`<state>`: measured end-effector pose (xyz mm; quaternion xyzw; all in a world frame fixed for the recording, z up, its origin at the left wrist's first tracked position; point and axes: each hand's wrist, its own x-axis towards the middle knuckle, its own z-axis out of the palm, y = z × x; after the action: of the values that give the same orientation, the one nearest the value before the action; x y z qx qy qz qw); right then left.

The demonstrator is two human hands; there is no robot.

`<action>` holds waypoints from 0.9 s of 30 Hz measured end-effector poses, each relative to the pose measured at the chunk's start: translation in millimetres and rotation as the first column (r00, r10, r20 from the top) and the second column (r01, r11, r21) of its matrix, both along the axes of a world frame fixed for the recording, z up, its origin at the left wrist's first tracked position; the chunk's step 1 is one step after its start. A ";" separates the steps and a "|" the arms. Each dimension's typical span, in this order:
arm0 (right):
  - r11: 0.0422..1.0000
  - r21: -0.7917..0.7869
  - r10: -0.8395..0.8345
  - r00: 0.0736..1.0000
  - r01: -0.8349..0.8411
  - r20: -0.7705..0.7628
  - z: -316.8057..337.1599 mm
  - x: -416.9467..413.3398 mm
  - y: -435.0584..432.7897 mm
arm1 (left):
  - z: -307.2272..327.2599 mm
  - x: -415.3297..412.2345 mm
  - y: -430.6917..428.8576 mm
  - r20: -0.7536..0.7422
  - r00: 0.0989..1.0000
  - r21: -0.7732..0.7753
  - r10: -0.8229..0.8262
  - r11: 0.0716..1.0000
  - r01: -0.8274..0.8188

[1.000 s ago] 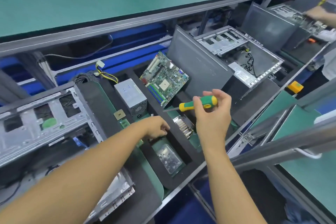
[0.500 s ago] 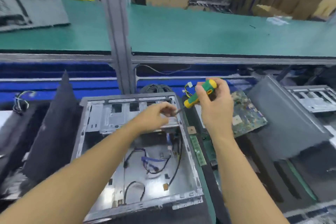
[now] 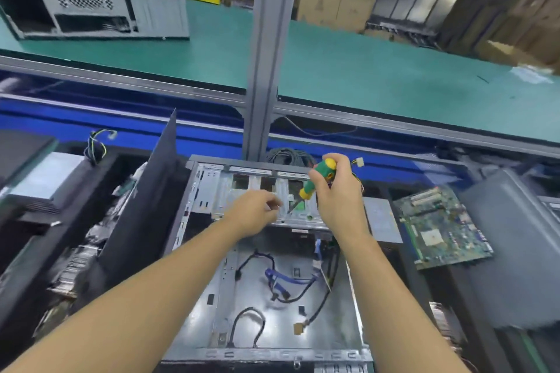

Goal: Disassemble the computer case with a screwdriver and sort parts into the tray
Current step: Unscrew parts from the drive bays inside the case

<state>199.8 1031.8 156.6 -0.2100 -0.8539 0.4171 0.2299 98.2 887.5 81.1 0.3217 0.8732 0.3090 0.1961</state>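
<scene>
My right hand point(image 3: 339, 200) is wrapped round the green-and-yellow screwdriver point(image 3: 318, 179). It is angled down so the tip meets the drive cage point(image 3: 218, 191) at the far end of the open computer case point(image 3: 266, 354), I judge to back out a screw. My left hand point(image 3: 254, 216) hovers beside the tip, fingers curled; I cannot tell if it pinches anything. The case holds loose cables point(image 3: 274, 275); the tray point(image 3: 424, 291) just right holds the motherboard point(image 3: 442, 227).
</scene>
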 end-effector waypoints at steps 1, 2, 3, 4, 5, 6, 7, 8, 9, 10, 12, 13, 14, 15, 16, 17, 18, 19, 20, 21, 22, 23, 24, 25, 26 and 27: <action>1.000 -0.002 -0.006 1.000 0.006 0.004 -2.2 1.0 1.9 | -1.7 0.9 4.6 -0.010 1.000 0.002 -0.004 1.000 0.004; 1.000 -0.010 -0.010 1.000 0.010 -0.002 -3.8 1.9 3.5 | -2.9 1.4 8.9 -0.014 1.000 0.004 -0.009 1.000 0.009; 1.000 -0.016 -0.013 1.000 0.013 -0.011 -5.1 2.5 5.1 | -3.3 1.9 13.0 -0.015 1.000 0.003 -0.016 1.000 0.016; 1.000 -0.018 -0.015 1.000 0.015 -0.014 -5.7 2.9 6.0 | -3.2 2.0 16.9 -0.019 1.000 -0.005 -0.022 1.000 0.022; 1.000 -0.016 -0.017 1.000 0.016 -0.013 -5.7 3.1 6.8 | -3.1 1.7 20.3 -0.030 0.999 -0.016 -0.024 1.000 0.024; 1.000 -0.016 -0.015 1.000 0.015 -0.018 -5.5 3.5 7.3 | -3.4 1.3 23.0 -0.045 0.999 -0.030 -0.022 0.999 0.021; 1.000 -0.019 -0.011 1.000 0.010 -0.029 -5.4 3.7 7.9 | -4.0 0.9 25.2 -0.057 0.998 -0.041 -0.016 0.999 0.014; 1.000 -0.020 -0.005 0.999 0.004 -0.039 -5.5 3.9 8.5 | -4.7 0.7 26.7 -0.065 0.998 -0.049 -0.010 0.999 0.007; 1.000 -0.016 0.000 0.999 0.000 -0.040 -5.8 4.3 9.3 | -5.2 0.5 27.9 -0.070 0.998 -0.053 -0.007 0.999 0.004; 1.000 -0.007 0.002 0.999 -0.002 -0.032 -6.0 4.7 9.6 | -6.0 0.1 28.7 -0.074 0.997 -0.056 -0.009 0.998 0.005; 1.000 0.004 0.005 1.000 -0.005 -0.020 -6.4 4.5 10.3 | -7.1 -0.5 29.3 -0.081 0.997 -0.056 -0.012 0.998 0.007; 1.000 -0.001 0.007 1.000 -0.008 -0.021 -6.5 3.8 10.5 | -7.4 -0.9 29.3 -0.083 0.996 -0.054 -0.015 0.998 0.010; 1.000 -0.006 0.010 1.000 -0.010 -0.022 -5.9 3.3 10.3 | -7.3 -1.2 29.3 -0.086 0.996 -0.054 -0.018 0.998 0.014; 1.000 -0.006 0.016 1.000 -0.016 -0.022 -4.8 2.9 10.1 | -7.0 -1.5 29.2 -0.092 0.996 -0.055 -0.020 0.998 0.015; 1.000 0.001 0.030 0.999 -0.030 -0.019 -3.5 2.9 9.8 | -7.7 -1.9 29.3 -0.094 0.995 -0.053 -0.019 0.998 0.014; 0.998 0.017 0.053 0.999 -0.053 -0.010 -1.7 2.9 9.5 | -8.6 -2.5 29.0 -0.087 0.996 -0.048 -0.015 0.999 0.011; 0.996 0.045 0.083 0.997 -0.083 0.008 0.7 2.8 9.2 | -9.8 -3.5 28.5 -0.071 0.997 -0.038 -0.010 0.999 0.007; 0.990 0.083 0.112 0.993 -0.115 0.031 3.3 2.4 8.9 | -11.1 -4.7 27.5 -0.049 0.999 -0.018 -0.003 1.000 0.002; 0.982 0.126 0.133 0.989 -0.139 0.060 6.0 1.1 8.9 | -12.0 -6.3 26.2 -0.012 1.000 0.019 0.011 1.000 -0.011; 0.974 0.167 0.137 0.986 -0.151 0.091 9.2 -1.0 9.1 | -12.2 -8.5 24.2 0.052 0.998 0.081 0.035 0.996 -0.039; 0.967 0.202 0.130 0.984 -0.154 0.124 12.7 -3.3 9.6 | -11.2 -11.4 22.0 0.141 0.988 0.161 0.066 0.983 -0.089; 0.961 0.225 0.126 0.979 -0.160 0.159 16.3 -5.9 10.3 | -9.0 -15.0 19.4 0.236 0.967 0.236 0.097 0.959 -0.153; 0.955 0.234 0.137 0.971 -0.181 0.194 19.8 -8.0 11.1 | -6.2 -19.1 16.6 0.309 0.944 0.288 0.118 0.934 -0.211; 0.949 0.233 0.160 0.960 -0.213 0.228 23.2 -9.8 11.7 | -3.1 -22.9 14.0 0.346 0.930 0.315 0.126 0.918 -0.242; 0.942 0.228 0.185 0.948 -0.246 0.260 26.6 -11.3 12.1 | -0.1 -25.6 12.0 0.359 0.926 0.326 0.119 0.913 -0.244; 0.936 0.222 0.204 0.936 -0.273 0.288 29.5 -12.5 12.7 | 2.9 -26.9 10.2 0.360 0.928 0.331 0.097 0.916 -0.224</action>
<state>187.3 1044.5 186.1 -0.1251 -0.9428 0.2960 0.0885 71.3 897.7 84.0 0.2213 0.7774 0.5320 0.2522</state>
